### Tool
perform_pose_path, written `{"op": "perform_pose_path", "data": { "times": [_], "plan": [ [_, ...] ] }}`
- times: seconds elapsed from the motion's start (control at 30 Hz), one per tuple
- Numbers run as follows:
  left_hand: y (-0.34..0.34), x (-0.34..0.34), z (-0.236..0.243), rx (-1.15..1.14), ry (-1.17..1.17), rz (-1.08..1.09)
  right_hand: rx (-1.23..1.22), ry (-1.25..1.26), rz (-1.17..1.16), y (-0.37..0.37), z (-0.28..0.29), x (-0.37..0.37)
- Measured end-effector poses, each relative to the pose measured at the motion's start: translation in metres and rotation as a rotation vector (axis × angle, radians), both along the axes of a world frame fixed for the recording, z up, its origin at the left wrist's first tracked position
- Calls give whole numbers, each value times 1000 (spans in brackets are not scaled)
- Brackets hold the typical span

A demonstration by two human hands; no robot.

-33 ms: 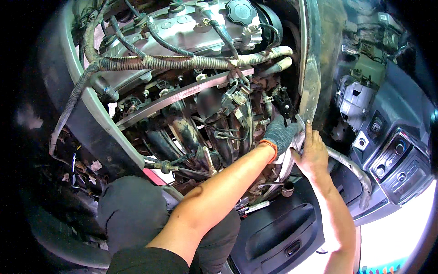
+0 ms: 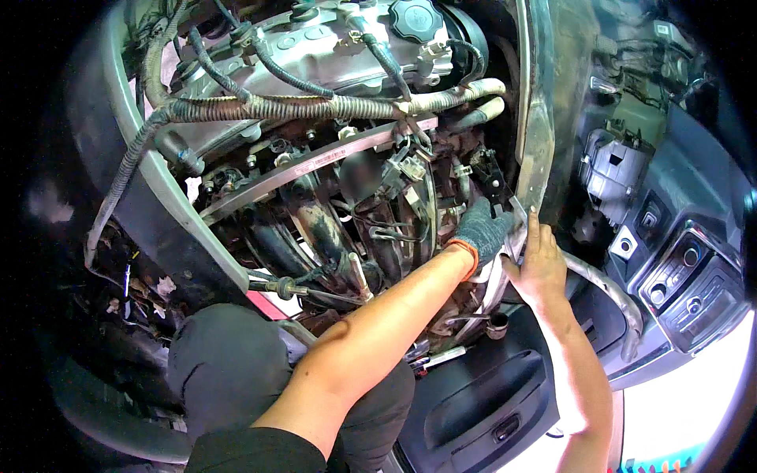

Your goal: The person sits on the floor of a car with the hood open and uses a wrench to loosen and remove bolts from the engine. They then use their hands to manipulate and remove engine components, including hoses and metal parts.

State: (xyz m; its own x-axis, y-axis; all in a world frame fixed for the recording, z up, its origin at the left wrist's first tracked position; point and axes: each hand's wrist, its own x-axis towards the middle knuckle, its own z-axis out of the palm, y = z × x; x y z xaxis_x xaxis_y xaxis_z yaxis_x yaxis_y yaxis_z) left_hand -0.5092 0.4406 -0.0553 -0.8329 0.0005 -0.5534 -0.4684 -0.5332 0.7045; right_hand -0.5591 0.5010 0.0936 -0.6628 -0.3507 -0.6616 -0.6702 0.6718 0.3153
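My left hand [image 2: 483, 231], in a dark grey knit glove with an orange cuff, reaches among the parts at the right side of an exposed engine. Its fingers look curled, and what they hold is hidden. Close beside it is my bare right hand [image 2: 540, 264], fingers stretched upward and thumb apart, against a pale metal edge. A small flat silvery piece [image 2: 517, 208] shows between the two hands, near my right fingertips. Just above the glove sits a dark bracket [image 2: 490, 183] with bright bolts.
A corrugated wiring conduit [image 2: 292, 107] crosses before the silver engine cover [image 2: 315, 59]. A metal rail [image 2: 315, 164] runs below it. Right are a bent pale hose [image 2: 607, 296] and grey dashboard trim [image 2: 694, 268]. A black door panel [image 2: 481, 402] lies below; my knee [image 2: 229, 355] is lower left.
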Motion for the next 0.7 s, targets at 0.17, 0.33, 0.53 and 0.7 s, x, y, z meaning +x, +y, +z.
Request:
{"op": "perform_pose_path", "data": {
  "times": [0.17,0.33,0.53,0.7],
  "plan": [
    [-7,-8,35,62,-388,-40,-128,-1,-191,-8,12,25],
    [-10,10,44,227,-479,235,-532,-270,-898,-4,26,39],
    [-6,81,89,-159,-423,-24,-935,-347,-1717,64,-95,40],
    [-125,49,181,-534,73,-67,-1621,-370,-2139,14,-182,39]
  ]
}}
